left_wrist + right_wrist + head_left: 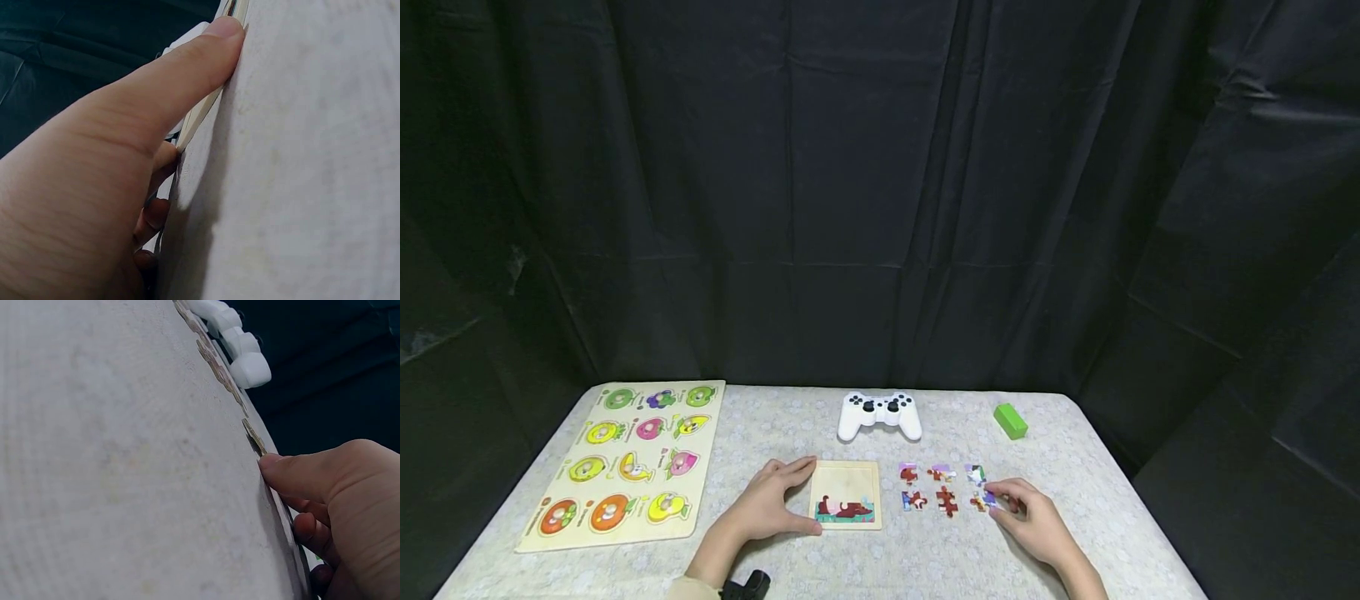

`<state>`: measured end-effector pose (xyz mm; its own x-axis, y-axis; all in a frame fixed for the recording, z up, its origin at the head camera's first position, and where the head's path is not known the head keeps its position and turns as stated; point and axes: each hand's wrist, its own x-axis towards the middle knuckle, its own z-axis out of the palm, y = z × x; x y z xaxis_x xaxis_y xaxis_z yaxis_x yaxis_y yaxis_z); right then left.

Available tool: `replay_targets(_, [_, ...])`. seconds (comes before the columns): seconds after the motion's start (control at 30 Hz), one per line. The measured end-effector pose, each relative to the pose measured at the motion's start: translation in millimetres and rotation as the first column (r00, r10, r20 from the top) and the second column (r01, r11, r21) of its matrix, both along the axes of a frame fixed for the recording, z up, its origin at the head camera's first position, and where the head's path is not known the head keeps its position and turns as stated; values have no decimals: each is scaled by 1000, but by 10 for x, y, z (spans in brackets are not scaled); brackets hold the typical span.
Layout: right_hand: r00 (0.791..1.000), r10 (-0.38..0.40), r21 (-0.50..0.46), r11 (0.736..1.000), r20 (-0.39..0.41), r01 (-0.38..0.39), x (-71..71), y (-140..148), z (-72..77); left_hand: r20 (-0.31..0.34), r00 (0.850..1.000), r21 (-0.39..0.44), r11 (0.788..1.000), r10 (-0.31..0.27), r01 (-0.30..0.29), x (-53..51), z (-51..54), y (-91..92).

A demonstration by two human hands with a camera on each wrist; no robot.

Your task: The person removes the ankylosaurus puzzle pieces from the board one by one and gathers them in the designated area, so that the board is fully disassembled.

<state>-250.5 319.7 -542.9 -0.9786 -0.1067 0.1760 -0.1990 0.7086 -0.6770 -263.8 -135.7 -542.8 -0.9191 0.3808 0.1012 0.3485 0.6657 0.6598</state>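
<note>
In the head view my left hand (772, 502) holds the left side of a square wooden puzzle tray (847, 477), fingers at its upper corner and thumb at its lower corner. Along the tray's bottom lie fitted pieces showing brown shapes on teal. Over on the right, my right hand (1036, 523) pinches a jigsaw piece (980, 502) at the end of the lower row. Other loose pieces, such as a brown one (947, 502), are laid out in two rows between the tray and that hand. The right wrist view shows the thumb (294, 475) against the piece's edge.
Behind the pieces lies a white game controller (880, 416). A green block (1011, 421) sits at the back right. A large fruit puzzle board (711, 467) covers the table's left part. Black curtain (865, 208) surrounds the patterned table (1120, 500).
</note>
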Motion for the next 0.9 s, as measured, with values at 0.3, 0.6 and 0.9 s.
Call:
replay_targets(0.3, [1000, -5, 4, 1000, -4, 5, 5, 2, 1, -8, 1000, -12, 1000, 3, -3, 11, -8, 0])
replay_targets(0.6, [1000, -10, -1, 1000, -7, 10, 13, -3, 10, 9, 1000, 3, 1000, 2, -2, 4, 3, 3])
replay_targets(0.9, [1000, 5, 1, 1000, -14, -5, 26, 1, 29, 11, 1000, 8, 1000, 1, -1, -1, -5, 5])
